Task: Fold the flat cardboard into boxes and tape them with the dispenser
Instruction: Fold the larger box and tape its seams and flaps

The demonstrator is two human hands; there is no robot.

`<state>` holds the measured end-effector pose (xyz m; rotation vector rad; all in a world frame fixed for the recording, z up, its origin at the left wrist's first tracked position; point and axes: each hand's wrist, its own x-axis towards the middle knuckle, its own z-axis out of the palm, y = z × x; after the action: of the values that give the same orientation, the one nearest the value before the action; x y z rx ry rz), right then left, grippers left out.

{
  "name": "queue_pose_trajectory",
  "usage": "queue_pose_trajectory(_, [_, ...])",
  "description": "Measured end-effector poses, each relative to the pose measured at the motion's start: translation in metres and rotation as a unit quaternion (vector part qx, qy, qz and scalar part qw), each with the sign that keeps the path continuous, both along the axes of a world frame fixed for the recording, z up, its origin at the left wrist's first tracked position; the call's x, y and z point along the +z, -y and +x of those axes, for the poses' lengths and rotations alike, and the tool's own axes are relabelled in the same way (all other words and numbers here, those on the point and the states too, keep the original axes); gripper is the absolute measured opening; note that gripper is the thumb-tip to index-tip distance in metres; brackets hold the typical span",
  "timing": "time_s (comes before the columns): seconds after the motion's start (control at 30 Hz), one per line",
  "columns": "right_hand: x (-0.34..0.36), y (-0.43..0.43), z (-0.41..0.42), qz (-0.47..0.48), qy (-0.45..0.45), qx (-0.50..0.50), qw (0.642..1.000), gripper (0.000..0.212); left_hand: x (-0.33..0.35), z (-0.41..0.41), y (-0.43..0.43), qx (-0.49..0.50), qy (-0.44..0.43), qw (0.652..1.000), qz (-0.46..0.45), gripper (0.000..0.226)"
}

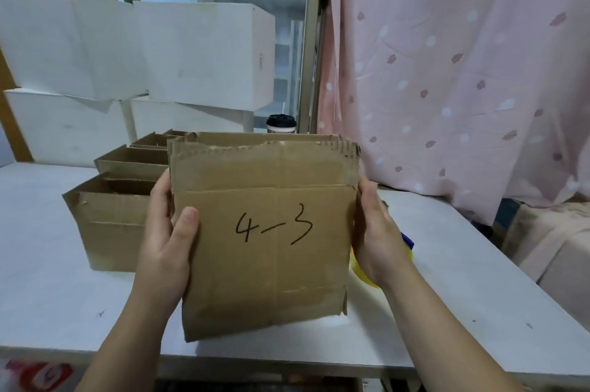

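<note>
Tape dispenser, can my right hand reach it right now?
Probably yes, once freed: the right hand grips the cardboard's edge. The tape dispenser lies on the table just behind that hand, with nothing visible between them.

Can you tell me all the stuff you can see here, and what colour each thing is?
flat cardboard: one, brown, marked 4-3, held up over the table
folded boxes: at least three, brown, open tops, in a row on the table, left
tape dispenser: one, yellow and blue, on the table, mostly hidden behind the right hand
white boxes: about four, white, stacked at the back left
cup: one, pale with a black lid, behind the cardboard
curtain: one, pink with spots, right side
table: one, white
left hand: grips the cardboard's left edge, thumb on the front
right hand: grips the cardboard's right edge
</note>
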<state>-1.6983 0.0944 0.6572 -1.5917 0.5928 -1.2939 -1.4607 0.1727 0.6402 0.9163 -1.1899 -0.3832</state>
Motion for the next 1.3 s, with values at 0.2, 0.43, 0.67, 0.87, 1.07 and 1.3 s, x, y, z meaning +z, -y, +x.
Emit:
queue_pose_trajectory(0.2, [0.007, -0.012, 0.008, -0.102, -0.059, -0.069, 0.991, 0.064, 0.009, 0.004, -0.001, 0.07, 0.095, 0.993, 0.002, 0.054])
queue_pose_trajectory(0.43, [0.012, -0.017, 0.008, -0.091, -0.076, -0.085, 0.989, 0.026, 0.032, 0.005, -0.01, 0.079, 0.17, 0.982, 0.002, 0.047])
queue_pose_trajectory(0.67, [0.014, -0.013, 0.004, -0.112, -0.092, -0.104, 0.984, 0.023, 0.019, 0.012, -0.007, 0.069, 0.183, 0.98, 0.047, 0.039])
queue_pose_trajectory(0.87, [0.011, -0.014, 0.006, -0.101, -0.058, -0.102, 0.988, 0.03, 0.025, 0.015, -0.006, 0.071, 0.183, 0.98, 0.031, 0.058])
queue_pose_trajectory(1.07, [0.013, -0.011, 0.008, -0.06, -0.015, -0.085, 0.995, 0.041, 0.03, 0.007, -0.003, 0.089, 0.109, 0.989, 0.045, 0.049])
queue_pose_trajectory(1.3, [0.015, -0.012, 0.013, 0.014, 0.036, -0.117, 0.992, 0.036, 0.038, -0.001, 0.002, 0.031, -0.054, 0.995, 0.083, 0.038])
